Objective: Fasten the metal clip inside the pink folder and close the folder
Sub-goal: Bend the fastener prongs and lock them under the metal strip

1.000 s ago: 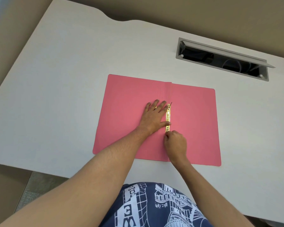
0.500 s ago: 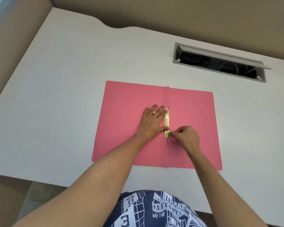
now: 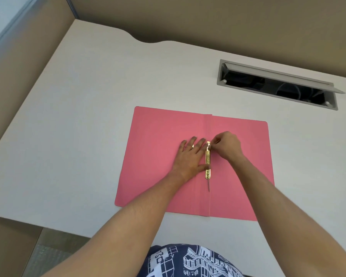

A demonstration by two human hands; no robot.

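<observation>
The pink folder (image 3: 160, 156) lies open on the desk (image 3: 88, 116), its metal clip (image 3: 208, 160) along the fold. The left hand (image 3: 190, 156) presses flat, fingers spread, beside the clip, while the right hand (image 3: 227, 145) pinches its far end. Fastening is underway; next, probably flatten the near prong, then close the cover.

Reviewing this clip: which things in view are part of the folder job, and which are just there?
In use:
pink folder, lying open
metal clip along its spine
left hand, pressed flat beside the clip
right hand, pinching at the clip's far end

Just there:
desk
open cable hatch
</observation>
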